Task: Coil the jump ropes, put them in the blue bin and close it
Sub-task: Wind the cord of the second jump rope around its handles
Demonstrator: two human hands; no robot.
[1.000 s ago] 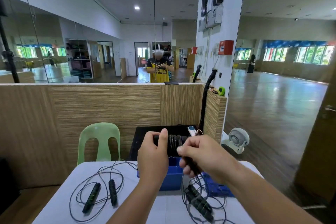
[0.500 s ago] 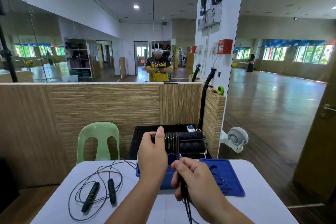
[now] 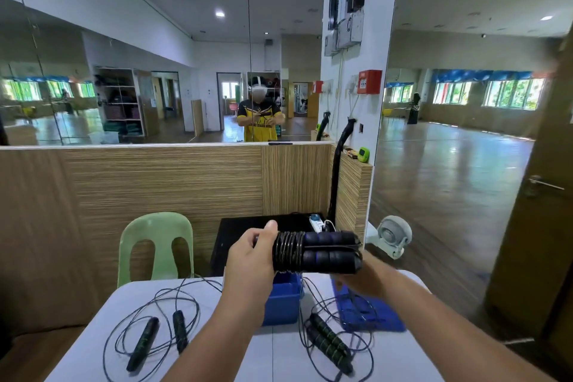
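1. The left hand point(image 3: 251, 260) grips the left end of a wound jump rope point(image 3: 328, 253), thumb on top. The bundle is held level in the air above the blue bin point(image 3: 283, 301).
2. In that bundle the two dark handles lie side by side, with the cord wrapped in tight turns round their left part.
3. The right hand point(image 3: 364, 281) sits under the bundle's right end, mostly hidden by the handles; I cannot tell whether it grips anything.
4. The bin stands uncovered at the middle of the white worktop point(image 3: 273, 357). Its blue lid point(image 3: 376, 315) lies flat just to its right.
5. A loose jump rope point(image 3: 148, 338) sprawls on the near left of the worktop.
6. A second loose jump rope point(image 3: 328, 341) lies near right, its cord reaching onto the lid.
7. A green chair point(image 3: 155, 245) stands beyond the far left edge, and a small fan point(image 3: 395, 236) is on the floor at far right.
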